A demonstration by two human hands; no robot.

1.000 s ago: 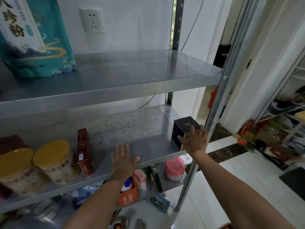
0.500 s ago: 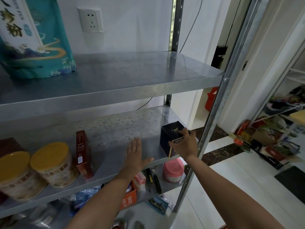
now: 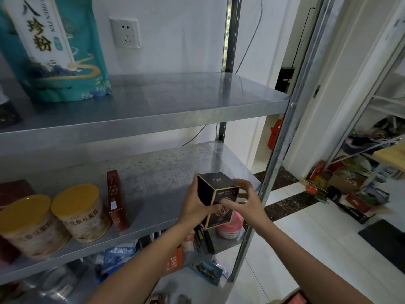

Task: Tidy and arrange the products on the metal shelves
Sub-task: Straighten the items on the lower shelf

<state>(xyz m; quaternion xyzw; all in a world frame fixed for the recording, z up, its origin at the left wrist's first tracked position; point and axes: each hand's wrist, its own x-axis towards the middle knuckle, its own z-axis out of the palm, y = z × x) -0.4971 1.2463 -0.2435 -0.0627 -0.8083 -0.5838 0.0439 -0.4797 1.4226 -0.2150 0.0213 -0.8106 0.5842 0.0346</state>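
Fig. head view | centre-low: my left hand (image 3: 192, 205) and right hand (image 3: 247, 202) both grip the black box (image 3: 215, 191), fingers curled round its sides | change: box, shelf-bound a second ago, now held tilted before the middle shelf (image 3: 153, 194) edge, apparently ready for re-placing | left: yellow-lidded cans (image 3: 81, 211) | upper left: teal bag (image 3: 54, 47).

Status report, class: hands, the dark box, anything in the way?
Left hand, right hand grip dark box, tilted, at middle shelf front edge. Red carton stands apart, leftward.
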